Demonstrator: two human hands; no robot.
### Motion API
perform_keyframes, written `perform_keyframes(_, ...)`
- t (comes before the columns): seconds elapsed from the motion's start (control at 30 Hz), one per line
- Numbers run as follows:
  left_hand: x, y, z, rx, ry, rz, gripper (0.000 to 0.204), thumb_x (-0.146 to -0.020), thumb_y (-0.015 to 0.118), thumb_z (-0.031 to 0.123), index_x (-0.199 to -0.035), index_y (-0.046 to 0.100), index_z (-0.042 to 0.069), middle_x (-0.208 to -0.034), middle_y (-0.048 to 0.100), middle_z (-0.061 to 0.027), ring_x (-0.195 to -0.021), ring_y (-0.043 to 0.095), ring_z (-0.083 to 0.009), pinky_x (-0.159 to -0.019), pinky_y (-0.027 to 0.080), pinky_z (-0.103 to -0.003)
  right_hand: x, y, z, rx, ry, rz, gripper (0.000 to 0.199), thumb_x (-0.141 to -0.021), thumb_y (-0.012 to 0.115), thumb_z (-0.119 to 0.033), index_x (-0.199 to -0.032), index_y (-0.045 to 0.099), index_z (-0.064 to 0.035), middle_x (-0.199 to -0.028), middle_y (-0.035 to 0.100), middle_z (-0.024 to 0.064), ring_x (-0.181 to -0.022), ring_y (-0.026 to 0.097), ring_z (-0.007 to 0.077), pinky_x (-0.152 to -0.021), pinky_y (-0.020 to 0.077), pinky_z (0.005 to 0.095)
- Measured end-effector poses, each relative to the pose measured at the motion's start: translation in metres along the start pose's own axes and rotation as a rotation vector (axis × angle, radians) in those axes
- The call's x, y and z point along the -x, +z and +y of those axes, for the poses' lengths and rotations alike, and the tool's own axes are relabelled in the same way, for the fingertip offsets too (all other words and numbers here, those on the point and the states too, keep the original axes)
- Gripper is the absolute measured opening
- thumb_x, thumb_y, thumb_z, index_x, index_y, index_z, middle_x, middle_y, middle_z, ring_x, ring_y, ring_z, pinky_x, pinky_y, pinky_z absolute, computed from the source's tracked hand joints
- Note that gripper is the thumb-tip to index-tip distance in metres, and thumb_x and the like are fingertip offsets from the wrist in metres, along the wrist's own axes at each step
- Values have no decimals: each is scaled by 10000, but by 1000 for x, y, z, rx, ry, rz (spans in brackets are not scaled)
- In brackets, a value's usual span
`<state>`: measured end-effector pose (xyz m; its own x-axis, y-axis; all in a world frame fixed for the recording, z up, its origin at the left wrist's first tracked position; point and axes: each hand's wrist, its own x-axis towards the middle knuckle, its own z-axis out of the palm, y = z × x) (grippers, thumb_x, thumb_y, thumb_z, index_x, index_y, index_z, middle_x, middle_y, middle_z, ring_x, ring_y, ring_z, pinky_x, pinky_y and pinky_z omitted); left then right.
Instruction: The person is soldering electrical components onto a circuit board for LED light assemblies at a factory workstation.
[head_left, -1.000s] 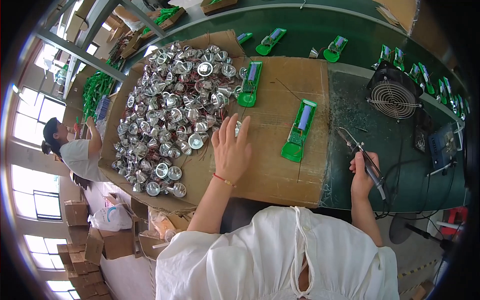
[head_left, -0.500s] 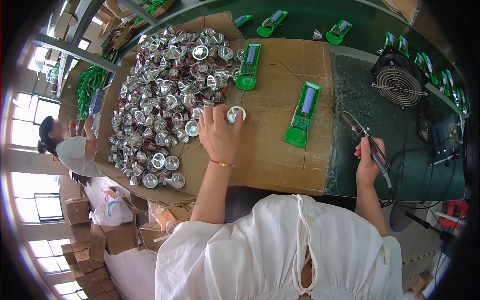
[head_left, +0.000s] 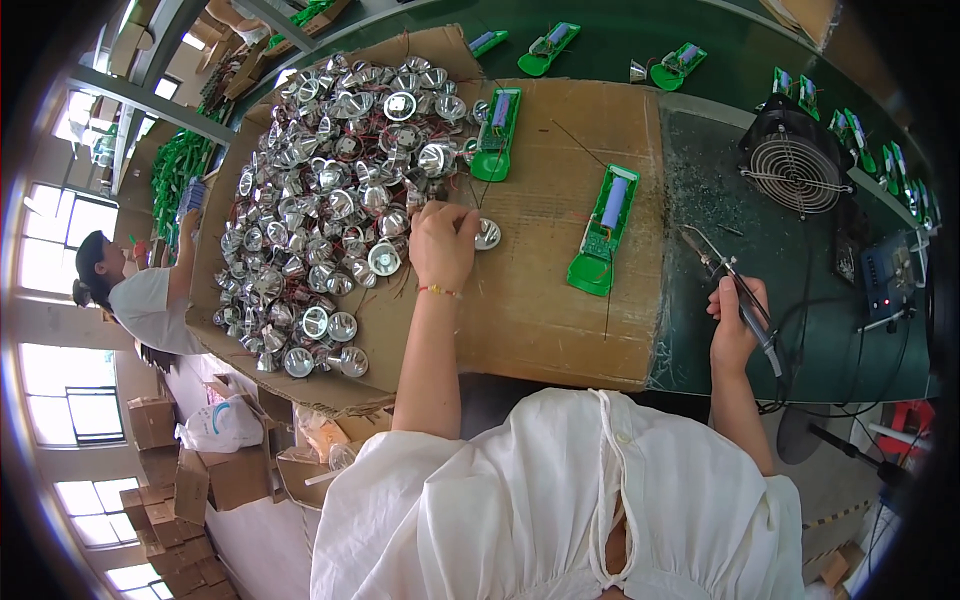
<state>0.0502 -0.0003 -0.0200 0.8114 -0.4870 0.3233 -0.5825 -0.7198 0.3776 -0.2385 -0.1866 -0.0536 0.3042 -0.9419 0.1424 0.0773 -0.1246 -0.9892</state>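
Pinching a silver reflector (head_left: 487, 234), left hand (head_left: 440, 245) outstretched, right hand (head_left: 735, 325) gripping soldering iron (head_left: 735, 290)

Worker in a loose white garment, forearms bare

A white, softly gathered cloth top (head_left: 560, 500) fills the view from five to seven o'clock, with a narrow white drawstring running down to a keyhole slit at its neckline near six o'clock. The left hand (head_left: 442, 243) wears a thin red-and-gold thread bracelet (head_left: 438, 291) at the wrist, just above centre. The right hand (head_left: 737, 325), toward three o'clock, is bare, with no sleeve on either forearm.
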Motion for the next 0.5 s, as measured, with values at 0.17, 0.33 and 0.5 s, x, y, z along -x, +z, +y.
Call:
perform_keyframes(0.17, 13, 4, 19, 253, -41, -125, 214, -734, 667, 274, -738, 666, 61, -737, 643, -80, -793, 579, -271, -703, 452, -377, -2, -2, -1, -18, 12, 11, 159, -844, 610, -124, -882, 519, 1, -668, 557, 50, -558, 513, 78, -515, 431, 194)
perform_keyframes(0.33, 8, 5, 28, 116, 42, -149, 237, -727, 677, 305, -759, 671, 70, -741, 655, -63, -756, 588, -259, -690, 457, -371, -1, 0, -2, -3, 15, 0, 155, -845, 608, -125, -874, 518, -2, -662, 555, 46, -552, 511, 75, -514, 430, 194)
perform_keyframes(0.5, 13, 9, 34, 160, 119, -157, 239, -741, 660, 283, -827, 676, 59, -740, 654, -93, -672, 610, -271, -627, 474, -362, -1, 1, -4, -6, 17, 18, 155, -843, 610, -128, -861, 517, -5, -660, 556, 45, -548, 510, 72, -512, 429, 194)
